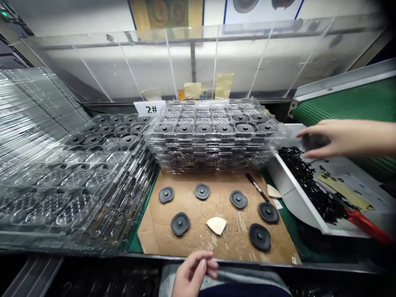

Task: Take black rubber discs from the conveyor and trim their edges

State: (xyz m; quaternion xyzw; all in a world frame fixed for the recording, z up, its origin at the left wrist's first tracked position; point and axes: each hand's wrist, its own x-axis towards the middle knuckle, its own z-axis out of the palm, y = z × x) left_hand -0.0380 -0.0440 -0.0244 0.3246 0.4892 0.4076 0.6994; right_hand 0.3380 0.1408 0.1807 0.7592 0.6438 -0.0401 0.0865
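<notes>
I can't see inside the left hand (195, 271), its fingers half curled; the right hand (338, 138), partly open, pinches a blurry dark disc (314, 142).

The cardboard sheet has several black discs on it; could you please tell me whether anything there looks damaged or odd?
The cardboard sheet looks worn: pale, scraped-looking patches show around the cream wedge. Otherwise nothing there stands out.

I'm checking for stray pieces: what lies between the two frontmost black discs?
In the head view, a cream wedge lies on the cardboard between the left disc and right disc, touching neither.
</notes>
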